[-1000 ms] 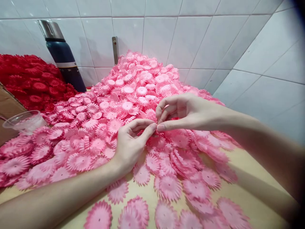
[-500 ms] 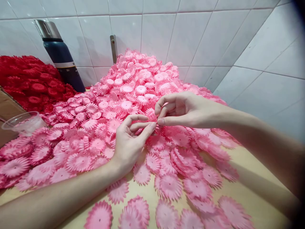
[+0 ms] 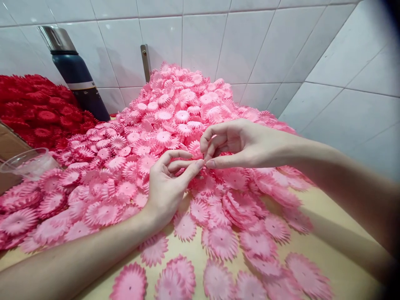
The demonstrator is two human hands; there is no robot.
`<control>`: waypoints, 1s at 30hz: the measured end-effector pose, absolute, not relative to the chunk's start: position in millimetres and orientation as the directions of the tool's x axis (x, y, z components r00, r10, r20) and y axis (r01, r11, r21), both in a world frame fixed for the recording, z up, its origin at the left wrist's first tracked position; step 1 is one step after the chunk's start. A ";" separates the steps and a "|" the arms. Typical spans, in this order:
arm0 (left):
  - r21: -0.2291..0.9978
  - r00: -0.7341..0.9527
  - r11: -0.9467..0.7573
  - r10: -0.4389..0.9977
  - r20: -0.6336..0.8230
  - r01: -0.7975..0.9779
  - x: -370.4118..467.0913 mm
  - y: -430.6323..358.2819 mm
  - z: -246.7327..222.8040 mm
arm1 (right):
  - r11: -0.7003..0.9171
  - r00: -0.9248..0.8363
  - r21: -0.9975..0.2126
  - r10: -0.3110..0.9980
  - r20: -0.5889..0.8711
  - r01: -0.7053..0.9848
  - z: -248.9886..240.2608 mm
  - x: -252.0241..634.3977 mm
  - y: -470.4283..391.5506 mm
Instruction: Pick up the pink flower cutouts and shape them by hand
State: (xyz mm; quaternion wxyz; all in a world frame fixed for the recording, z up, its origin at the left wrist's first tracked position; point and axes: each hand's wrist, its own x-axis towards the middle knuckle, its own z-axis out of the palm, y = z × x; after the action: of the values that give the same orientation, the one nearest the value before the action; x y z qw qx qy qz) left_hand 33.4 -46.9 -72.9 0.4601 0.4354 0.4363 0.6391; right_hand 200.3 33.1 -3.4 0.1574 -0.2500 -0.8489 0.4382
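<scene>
My left hand [image 3: 170,181] and my right hand [image 3: 239,146] meet fingertip to fingertip above a heap of pink fringed discs [image 3: 183,116]. The left thumb and index finger are pinched together; whatever lies between them is too small to make out. Opposite, the right thumb and index finger close in a pinch at the same spot, and their contents are hidden too. Beneath the hands, loose pink discs with a small centre hole, such as this fringed disc [image 3: 222,243], lie flat or overlap.
A dark blue bottle [image 3: 75,73] with a metal cap leans by the tiled wall [image 3: 203,46]. To its left is a pile of red discs [image 3: 37,108]. A clear plastic cup [image 3: 31,164] and a cardboard box [image 3: 11,146] sit at the left. Below is the pale yellow table [image 3: 331,233].
Both hands keep their pinch at nearly the same place, the right fingertips slightly closer to the left ones. The whole view has shifted a little.
</scene>
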 end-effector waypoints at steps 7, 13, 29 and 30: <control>0.966 -0.199 -0.175 0.970 0.137 -0.191 32.9 -46.1 -72.6 | 0.497 -0.819 -0.813 0.573 0.046 0.302 -1.2 200.1 31.7; 0.964 -0.192 -0.180 0.971 0.142 -0.198 32.8 -45.7 -73.1 | 0.506 -0.821 -0.807 0.569 0.047 0.304 -0.6 199.6 30.7; 0.955 -0.216 -0.220 0.960 0.176 -0.199 33.8 -44.8 -74.9 | 0.646 -0.799 -0.677 0.584 0.141 0.352 6.1 205.0 35.5; 0.954 -0.232 -0.231 0.955 0.184 -0.191 33.5 -43.9 -75.7 | 0.667 -0.798 -0.653 0.583 0.156 0.359 7.1 207.3 37.3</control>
State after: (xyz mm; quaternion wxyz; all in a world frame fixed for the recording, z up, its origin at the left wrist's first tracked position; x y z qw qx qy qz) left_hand 33.5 -43.9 -75.7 0.4397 0.4365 0.4375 0.6517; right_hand 207.3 37.3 7.1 0.1789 -0.2630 -0.8952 0.3122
